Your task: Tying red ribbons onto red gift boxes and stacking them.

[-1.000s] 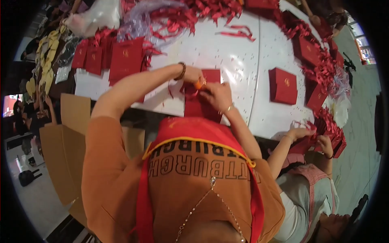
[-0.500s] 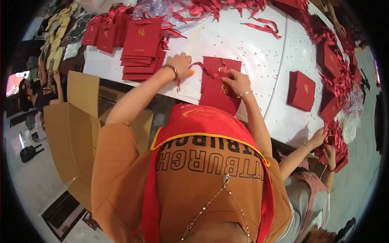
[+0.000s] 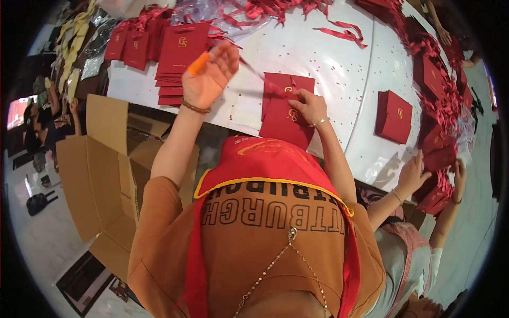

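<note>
The left hand [image 3: 209,74] is raised above the white bench [image 3: 328,69], its fingers closed on one end of a thin red ribbon [image 3: 260,79] and on a small orange tool [image 3: 199,63] that pokes out beside the thumb. The ribbon runs taut from that hand down to a dark red folder [image 3: 283,114] with a gold emblem, which lies flat near the bench's front edge. The right hand [image 3: 308,106] rests on the folder, fingertips curled and pressing at the spot where the ribbon meets it. Just behind the left hand sits a stack of similar red folders [image 3: 177,53], with more of them spread to its left. A single red folder [image 3: 393,116] lies well apart to the right. An open cardboard box [image 3: 101,175] stands on the floor at the left. At the lower right a co-worker's hands [image 3: 424,169] handle more red folders at the bench's edge
</note>
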`<action>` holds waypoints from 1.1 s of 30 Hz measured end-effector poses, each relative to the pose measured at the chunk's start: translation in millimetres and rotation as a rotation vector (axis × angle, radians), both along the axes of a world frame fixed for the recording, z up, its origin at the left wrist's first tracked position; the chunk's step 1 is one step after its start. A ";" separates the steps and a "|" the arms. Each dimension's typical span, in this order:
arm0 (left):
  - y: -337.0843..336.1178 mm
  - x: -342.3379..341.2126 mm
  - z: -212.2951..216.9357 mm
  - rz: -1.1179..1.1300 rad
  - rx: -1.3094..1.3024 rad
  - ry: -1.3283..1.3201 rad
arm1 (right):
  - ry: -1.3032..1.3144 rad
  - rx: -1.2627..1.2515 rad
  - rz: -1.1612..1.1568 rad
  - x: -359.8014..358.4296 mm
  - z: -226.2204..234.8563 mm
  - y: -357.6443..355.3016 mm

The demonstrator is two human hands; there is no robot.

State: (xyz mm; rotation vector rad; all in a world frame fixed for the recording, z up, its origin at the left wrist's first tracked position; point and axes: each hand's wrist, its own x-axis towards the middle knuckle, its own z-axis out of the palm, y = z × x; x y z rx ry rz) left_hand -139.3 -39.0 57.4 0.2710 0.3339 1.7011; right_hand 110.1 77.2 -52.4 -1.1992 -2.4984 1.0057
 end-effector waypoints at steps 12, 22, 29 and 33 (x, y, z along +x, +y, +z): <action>66.7 81.0 -43.8 -0.219 -0.133 2.405 | 0.020 0.049 0.070 -1.8 13.9 0.7; 57.9 97.2 -80.6 -0.257 0.099 2.504 | 0.010 0.092 -0.098 51.6 42.4 -15.5; 64.3 123.7 -51.8 -0.073 0.024 2.140 | 0.149 -0.431 -0.301 51.7 29.3 -10.8; 59.6 137.0 -71.2 -0.253 -0.125 1.868 | 0.121 -0.502 -0.330 52.2 28.4 -8.0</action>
